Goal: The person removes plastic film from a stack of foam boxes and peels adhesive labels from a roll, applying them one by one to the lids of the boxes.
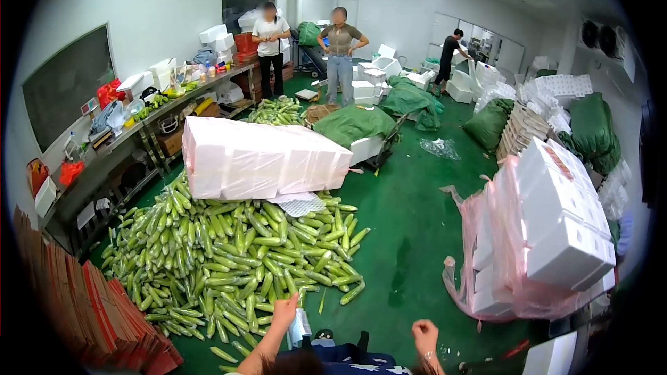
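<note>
In the head view, the left hand (283,314) is raised at the bottom of the picture, just in front of the near edge of a wide pile of green vegetables (236,253). Its fingers are bent in; whether they grip anything I cannot tell. A blue-and-white item (300,328) shows right beside this hand, and it is unclear whether the two touch. The long, film-wrapped vegetables lie on the green floor (406,201), spreading ahead of the fingers and off to their left, with a few loose ones nearer the person. Contact between fingertips and pile cannot be made out.

The right hand (425,337) is raised over the floor, its fingers folded into a loose fist, well apart from the vegetables. Ahead of it and to the right stand white boxes (556,215), partly covered by torn pink film (511,236).

At the far side of the pile sits a long block of film-wrapped white boxes (260,160), with a white sheet (302,205) by its lower edge. Flattened cardboard (94,309) leans at the lower left. Three people stand farther back: one in a white top (269,35), one in a brown top (340,40), one in dark clothes (448,55).
</note>
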The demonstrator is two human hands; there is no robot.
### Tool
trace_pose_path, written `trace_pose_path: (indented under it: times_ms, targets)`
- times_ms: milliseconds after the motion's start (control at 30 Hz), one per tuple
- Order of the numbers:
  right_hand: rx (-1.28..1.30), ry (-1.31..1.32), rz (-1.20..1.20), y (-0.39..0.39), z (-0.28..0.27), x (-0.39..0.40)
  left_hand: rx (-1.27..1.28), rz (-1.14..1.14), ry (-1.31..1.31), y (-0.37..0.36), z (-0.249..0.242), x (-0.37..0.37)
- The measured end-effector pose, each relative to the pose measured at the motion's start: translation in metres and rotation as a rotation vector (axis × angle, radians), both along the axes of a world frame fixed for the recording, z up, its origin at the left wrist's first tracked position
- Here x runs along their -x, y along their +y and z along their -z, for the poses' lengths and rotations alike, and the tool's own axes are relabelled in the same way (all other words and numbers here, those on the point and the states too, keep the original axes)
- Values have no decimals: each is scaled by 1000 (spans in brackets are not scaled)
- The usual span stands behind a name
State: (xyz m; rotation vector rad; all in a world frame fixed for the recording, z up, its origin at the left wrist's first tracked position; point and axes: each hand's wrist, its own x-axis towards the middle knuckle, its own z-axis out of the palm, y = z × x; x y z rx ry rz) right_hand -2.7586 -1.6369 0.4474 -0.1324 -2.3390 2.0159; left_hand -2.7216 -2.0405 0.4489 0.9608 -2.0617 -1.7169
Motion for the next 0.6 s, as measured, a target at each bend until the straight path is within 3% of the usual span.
trace_pose_path:
  times_ms: [67,167,233,267,333,400,467,533,600]
  targets:
    - [215,-211,161,12,34,3,24,209,-50,6,-10,38]
    - [218,-372,120,-2,39,27,172,416,-35,27,-35,89]
    - [196,-467,10,-36,-3,60,150,504,-42,41,-40,120]
    - [424,-576,3,-57,-32,81,125,606,-37,51,-42,133]
    - [949,-707,-285,-76,-92,131,49,645,-12,73,-79,162]
    - [1087,-672,-481,-91,-133,179,47,604,110,92,-107,195]
    - [1198,-691,-653,-96,-174,219,234,547,342,103,-135,227]
    - [1257,-685,-823,-96,-205,250,33,518,273,117,-201,241]
    - [1318,-689,-892,-93,-217,268,84,480,354,125,-230,254]
